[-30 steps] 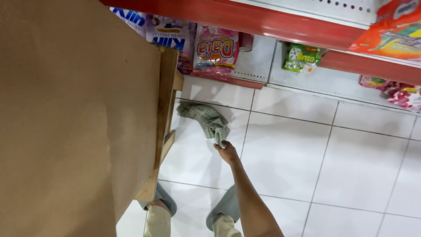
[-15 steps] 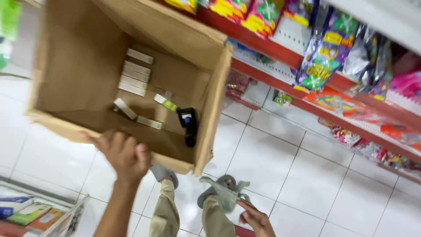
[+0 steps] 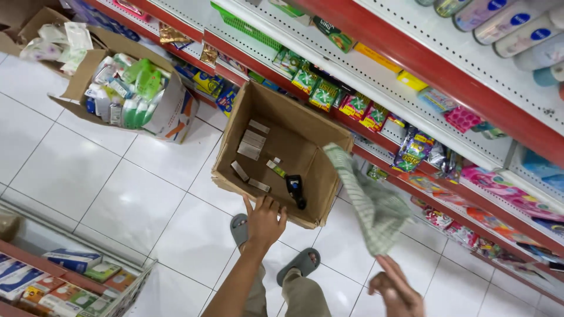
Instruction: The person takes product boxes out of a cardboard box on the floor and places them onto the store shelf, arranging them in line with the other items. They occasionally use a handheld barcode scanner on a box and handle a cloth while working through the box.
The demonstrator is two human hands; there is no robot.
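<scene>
Open cardboard box on floor; green checked cloth airborne.
</scene>
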